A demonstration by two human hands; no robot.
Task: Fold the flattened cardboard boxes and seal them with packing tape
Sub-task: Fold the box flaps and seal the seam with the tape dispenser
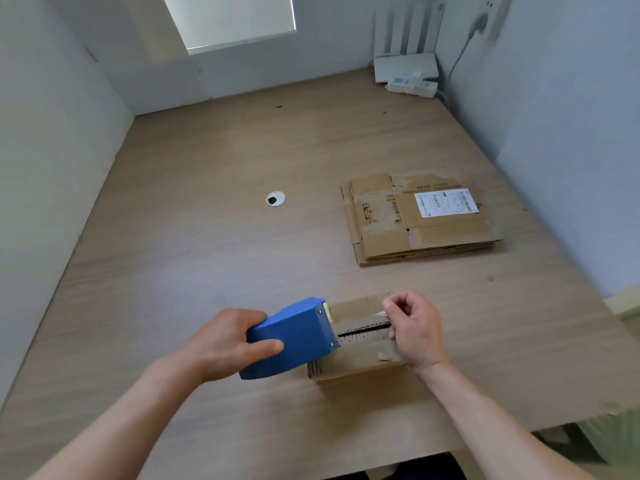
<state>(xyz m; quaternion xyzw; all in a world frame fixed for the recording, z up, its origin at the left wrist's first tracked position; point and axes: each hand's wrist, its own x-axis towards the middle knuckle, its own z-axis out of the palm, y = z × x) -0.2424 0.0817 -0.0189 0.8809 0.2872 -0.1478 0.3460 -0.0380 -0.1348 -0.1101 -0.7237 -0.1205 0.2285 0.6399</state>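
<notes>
Right now the left hand [221, 344] grips the blue tape dispenser [294, 336]. The right hand [415, 330] pinches the clear tape [375, 315] with curled fingers, and the small box [360, 362] sits between both sets of fingers. The strip could drift off the open seam, or wrinkle if tension slackens. The flat box stack [415, 220] lies well beyond the right fingers, out of the way.

The tape dispenser [294, 336] is matt blue plastic, the boxes [420, 220] are rough brown cardboard, the desk [207, 254] is smooth wood-grain.
</notes>
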